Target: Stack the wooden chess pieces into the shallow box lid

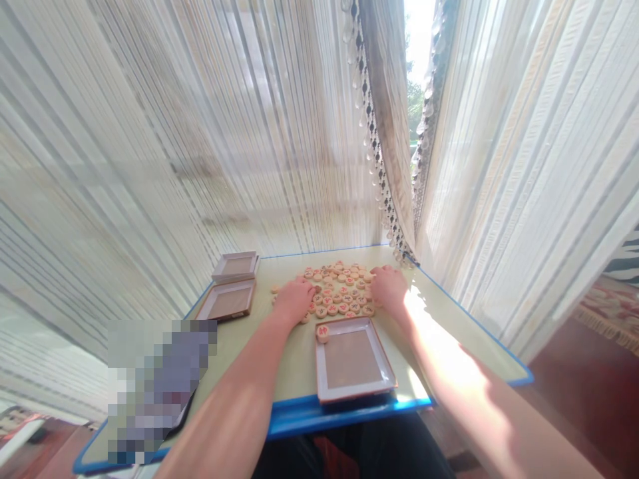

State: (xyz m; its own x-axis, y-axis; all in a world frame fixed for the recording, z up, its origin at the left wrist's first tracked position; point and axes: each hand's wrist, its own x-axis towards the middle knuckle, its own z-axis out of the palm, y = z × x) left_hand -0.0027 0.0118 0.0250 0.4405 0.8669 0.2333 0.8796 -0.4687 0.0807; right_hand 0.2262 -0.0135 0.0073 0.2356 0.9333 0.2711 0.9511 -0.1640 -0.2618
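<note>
bracketing a loose heap of small round wooden discs [341, 293] with red and dark marks, both hands lie palm down towards the far edge of the pale green tabletop [449, 346]. the left hand [294, 299] covers the heap's left side and the right hand [389, 287] its right side. fingers look held together rather than spread, but whether any fingertip pinches a disc cannot be told.

the heap reaches close to the far edge, just below the beaded fringe [394, 233] of the white striped curtain [150, 166], so a sideways sweep could likely send discs off that edge or into the cloth. the shallow square white tray with a brown rim [355, 391] sits tight against the blue near edge, one lone disc [322, 332] in its far left corner. a forearm drawn back carelessly could probably nudge it over. hard sun along the right edge may hide the marks. two similar brown-rimmed trays [227, 315] lie well apart by the left edge.
</note>
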